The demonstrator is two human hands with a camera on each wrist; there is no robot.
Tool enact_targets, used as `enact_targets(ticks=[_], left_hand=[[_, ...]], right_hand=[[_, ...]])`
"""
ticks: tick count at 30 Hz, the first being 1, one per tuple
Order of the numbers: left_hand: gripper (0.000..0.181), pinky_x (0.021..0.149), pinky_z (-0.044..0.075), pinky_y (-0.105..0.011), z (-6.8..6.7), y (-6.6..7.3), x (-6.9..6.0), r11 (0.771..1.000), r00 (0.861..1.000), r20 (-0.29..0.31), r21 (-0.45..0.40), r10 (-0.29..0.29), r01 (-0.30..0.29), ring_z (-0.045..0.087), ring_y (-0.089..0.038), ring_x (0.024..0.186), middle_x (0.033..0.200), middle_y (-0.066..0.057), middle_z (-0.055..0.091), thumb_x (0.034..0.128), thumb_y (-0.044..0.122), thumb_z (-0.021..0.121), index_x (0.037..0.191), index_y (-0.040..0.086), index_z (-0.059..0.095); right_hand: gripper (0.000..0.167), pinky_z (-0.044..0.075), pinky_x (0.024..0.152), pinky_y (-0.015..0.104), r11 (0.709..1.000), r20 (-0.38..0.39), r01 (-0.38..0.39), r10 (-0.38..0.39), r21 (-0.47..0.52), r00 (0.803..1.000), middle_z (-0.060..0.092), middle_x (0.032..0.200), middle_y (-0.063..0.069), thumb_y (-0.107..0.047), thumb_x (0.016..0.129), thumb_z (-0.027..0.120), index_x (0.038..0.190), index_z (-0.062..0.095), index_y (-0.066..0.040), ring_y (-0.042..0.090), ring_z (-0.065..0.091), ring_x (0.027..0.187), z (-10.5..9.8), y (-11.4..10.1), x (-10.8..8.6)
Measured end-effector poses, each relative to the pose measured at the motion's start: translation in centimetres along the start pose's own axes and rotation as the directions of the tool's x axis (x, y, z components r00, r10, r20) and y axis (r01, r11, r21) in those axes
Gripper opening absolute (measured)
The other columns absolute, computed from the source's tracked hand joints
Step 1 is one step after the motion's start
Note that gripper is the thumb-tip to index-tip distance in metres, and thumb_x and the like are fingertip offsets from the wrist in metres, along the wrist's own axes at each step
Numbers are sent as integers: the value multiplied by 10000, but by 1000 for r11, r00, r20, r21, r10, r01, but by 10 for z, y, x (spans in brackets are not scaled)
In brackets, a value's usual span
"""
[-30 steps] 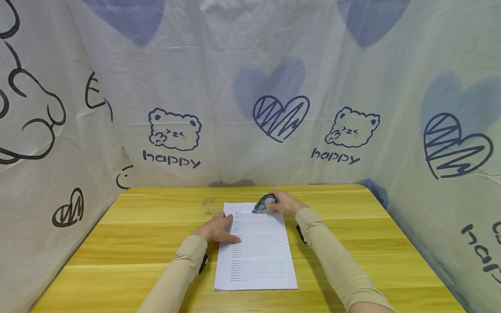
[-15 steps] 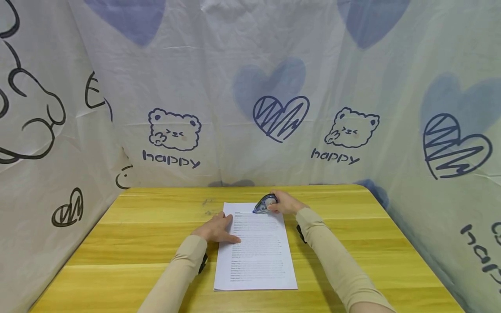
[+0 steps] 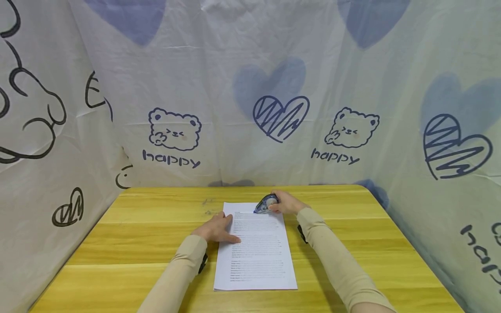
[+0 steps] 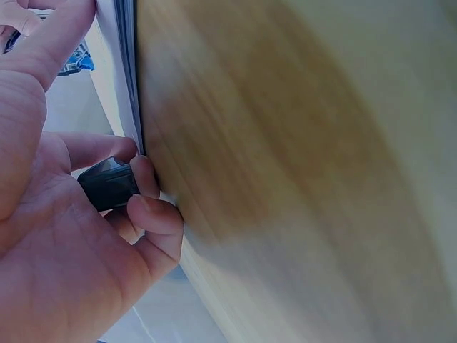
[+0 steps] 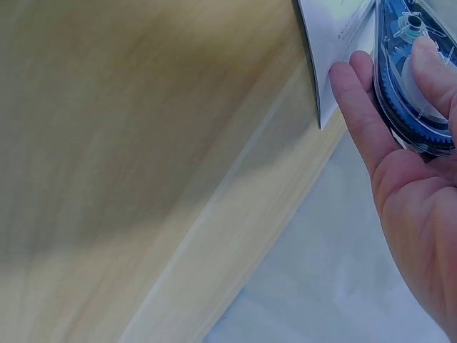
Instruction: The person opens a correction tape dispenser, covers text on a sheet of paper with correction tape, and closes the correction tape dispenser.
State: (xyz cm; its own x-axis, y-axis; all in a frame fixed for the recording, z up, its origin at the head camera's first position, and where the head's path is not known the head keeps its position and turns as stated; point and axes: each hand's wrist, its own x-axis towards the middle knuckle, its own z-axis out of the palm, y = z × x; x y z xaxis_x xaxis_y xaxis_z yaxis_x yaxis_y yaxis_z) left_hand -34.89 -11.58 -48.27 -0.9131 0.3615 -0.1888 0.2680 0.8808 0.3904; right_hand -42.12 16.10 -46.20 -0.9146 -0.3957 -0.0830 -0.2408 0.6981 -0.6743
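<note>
Lower-centre counter (image 3: 156,248): my right hand (image 3: 288,203) pinches correction tape (image 3: 267,204) on paper (image 3: 260,252), left hand (image 3: 216,228) clasps black piece (image 4: 109,186); likely taping, needing steady pull.

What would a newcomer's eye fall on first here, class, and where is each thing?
Probably first the pale cloth behind the table, printed with hearts and bears. Next, the blue-tinted correction tape in the right hand, its tip at the upper part of the printed paper. The left wrist view adds a small black piece held in the left hand.
</note>
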Motion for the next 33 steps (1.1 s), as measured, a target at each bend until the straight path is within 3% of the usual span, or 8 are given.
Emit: enact_targets(ticks=[25, 33], left_hand=[[991, 1138, 340, -512, -1, 2, -2, 1000, 1000, 1, 2, -6, 6, 393, -383, 1370, 1517, -263, 342, 778, 519, 782, 1513, 21, 342], [986, 1151, 318, -520, -3, 3, -4, 1000, 1000, 3, -9, -16, 16, 366, -391, 1392, 1531, -263, 322, 782, 515, 780, 1518, 33, 337]], right_hand=[[666, 530, 740, 292, 999, -18, -24, 23, -38, 1000, 650, 1053, 136, -164, 949, 656, 1486, 327, 54, 148, 616, 805, -2, 3, -3], [610, 546, 725, 298, 999, -17, -14, 13, -30, 1000, 646, 1030, 142, -147, 943, 661, 1448, 380, 51, 171, 627, 809, -3, 2, -4]])
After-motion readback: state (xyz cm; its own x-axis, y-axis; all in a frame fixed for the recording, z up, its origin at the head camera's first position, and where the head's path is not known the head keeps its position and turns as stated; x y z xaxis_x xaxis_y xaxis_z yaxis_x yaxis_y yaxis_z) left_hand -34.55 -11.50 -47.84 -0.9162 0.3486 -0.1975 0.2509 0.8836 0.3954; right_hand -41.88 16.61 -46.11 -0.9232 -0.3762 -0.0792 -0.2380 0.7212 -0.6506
